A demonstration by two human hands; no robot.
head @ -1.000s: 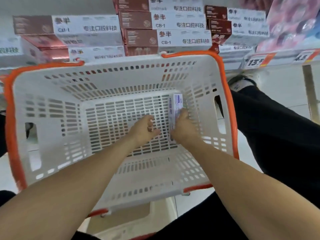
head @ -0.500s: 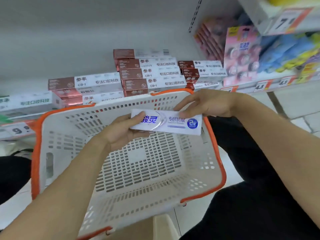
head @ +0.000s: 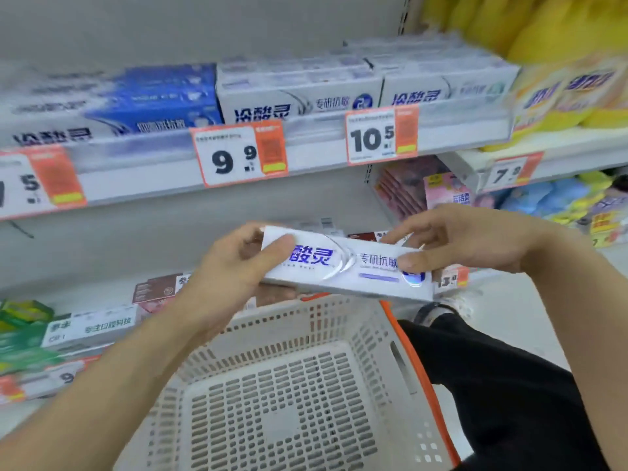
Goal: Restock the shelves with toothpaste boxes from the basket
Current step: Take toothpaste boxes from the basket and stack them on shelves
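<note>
Toothpaste box (head: 346,265) higher (above basket (head: 418,365)) now

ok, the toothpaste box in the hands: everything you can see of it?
The toothpaste box is a long, slim carton, glossy white by the look of it, with blue Chinese lettering, a silvery swirl and a small blue round badge near its right end. It looks closed and undamaged. It is held roughly level, printed face to the camera, above the white basket and below the upper shelf. The left hand grips its left end, thumb on the front; the right hand pinches its right end.
</note>
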